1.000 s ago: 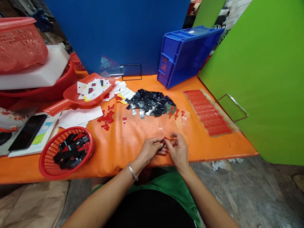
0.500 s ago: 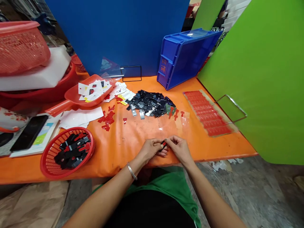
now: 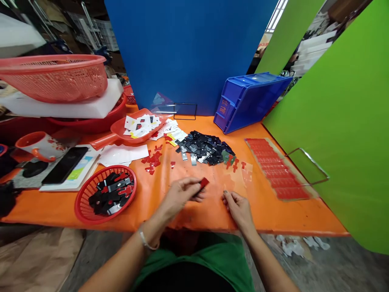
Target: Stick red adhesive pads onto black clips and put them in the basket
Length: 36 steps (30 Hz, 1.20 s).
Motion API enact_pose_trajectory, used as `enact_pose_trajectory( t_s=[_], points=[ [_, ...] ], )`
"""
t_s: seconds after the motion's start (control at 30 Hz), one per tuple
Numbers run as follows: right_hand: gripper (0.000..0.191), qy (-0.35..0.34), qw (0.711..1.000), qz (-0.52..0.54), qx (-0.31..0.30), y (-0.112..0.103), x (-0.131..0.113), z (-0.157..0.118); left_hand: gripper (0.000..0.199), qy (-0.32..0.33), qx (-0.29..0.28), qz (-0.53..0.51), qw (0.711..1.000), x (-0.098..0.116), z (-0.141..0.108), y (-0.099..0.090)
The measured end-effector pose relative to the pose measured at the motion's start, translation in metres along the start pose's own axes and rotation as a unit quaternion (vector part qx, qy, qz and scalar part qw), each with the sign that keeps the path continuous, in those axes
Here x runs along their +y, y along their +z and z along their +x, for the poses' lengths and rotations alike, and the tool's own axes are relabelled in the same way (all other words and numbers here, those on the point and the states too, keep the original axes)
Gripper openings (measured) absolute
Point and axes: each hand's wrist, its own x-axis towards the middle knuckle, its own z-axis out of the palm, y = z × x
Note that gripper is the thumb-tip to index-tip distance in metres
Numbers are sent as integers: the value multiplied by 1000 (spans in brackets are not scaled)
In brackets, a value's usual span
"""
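Note:
My left hand (image 3: pixel 181 194) is closed on a small flat black plate with a red face (image 3: pixel 204 183), held above the orange tabletop. Apart from it, to the right, my right hand (image 3: pixel 238 207) has its thumb and forefinger pressed together; anything between them is too small to make out. Beyond the hands lies a heap of black and silvery plates (image 3: pixel 203 147). Red cut-out pieces (image 3: pixel 152 161) are scattered left of the heap, and several more red pieces (image 3: pixel 234 164) lie on clear film at its right. A red basket (image 3: pixel 79 198) holds black plates and red pieces.
A red dustpan (image 3: pixel 117 129) with white paper pieces is at the back left. A phone (image 3: pixel 65 165), a mug (image 3: pixel 42 147) and stacked baskets (image 3: pixel 60 81) stand at left. At right are a red sheet (image 3: pixel 278 170), a blue crate (image 3: pixel 252 101) and a green panel (image 3: pixel 340 121).
My hands have drawn apart: the left moved left with the plate, its red face now showing, while the right let go of it. The view has shifted.

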Motion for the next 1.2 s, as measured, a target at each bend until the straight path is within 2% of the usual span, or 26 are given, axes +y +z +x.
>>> enact_pose_trajectory(
  t_s=[0.07,0.13,0.17,0.23,0.3,0.33,0.37,0.43,0.57,0.67,0.73,0.87,0.97,1.07,1.2],
  points=[
    [41,-42,998,-47,-15,1,-3,-1,38,89,92,103,986,28,-11,-37],
    [35,-72,994,-81,-25,3,-9,-1,35,143,200,236,940,49,-24,-80],
    [32,-85,992,-93,-29,5,-12,1,34,150,261,319,899,57,-31,-101],
    [26,-113,986,-115,-29,13,-22,7,31,127,374,467,791,64,-44,-136],
    [22,-144,979,-142,-24,25,-33,18,29,123,416,547,716,64,-55,-157],
    [20,-158,975,-158,-21,32,-40,26,29,136,418,564,699,62,-59,-162],
    [19,-168,970,-177,-18,41,-47,34,28,158,412,568,694,58,-61,-162],
    [19,-175,959,-225,-17,59,-61,51,26,204,391,549,711,50,-62,-152],
    [22,-131,920,-369,-1,90,-87,80,23,274,313,476,775,31,-52,-110],
    [30,-107,888,-447,-4,102,-99,93,21,269,234,429,830,15,-42,-81],
    [30,-94,883,-460,-12,105,-102,98,20,239,192,392,867,5,-35,-70],
    [25,-96,891,-443,-8,105,-100,101,20,170,136,280,935,-13,-24,-61],
    [20,-111,905,-410,0,101,-96,96,20,113,122,164,972,-23,-17,-60],
    [24,-138,926,-350,2,95,-89,87,24,65,136,55,987,-29,-9,-57],
    [30,-156,955,-250,-25,86,-80,62,36,9,169,-62,984,-34,3,-47]
  ],
)
